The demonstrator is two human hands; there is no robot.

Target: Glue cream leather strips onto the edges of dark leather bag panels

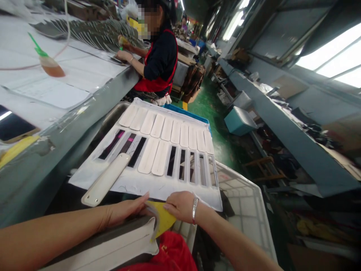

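Low in the head view, my left hand [132,209] is closed over the end of a long layered piece [113,244] with white strips and dark grey edges. Its lower fingers are partly hidden. From that end curls a yellow sheet [163,220], its edge pinched between the thumb and fingers of my right hand [182,206]. Beyond both hands lies a white panel [194,192] with two rows of narrow slots. Pale rounded strips [158,126] cover the far row and two near slots. A longer pale strip [108,178] with small holes at its ends lies slantwise across the panel's left part.
A white plastic crate [245,188] stands under the panel's right side. On the left runs a worktable [81,109] with a green-tipped bottle [50,64]. A co-worker [160,60] in a red apron sits at its far end. A bench [282,128] lines the right.
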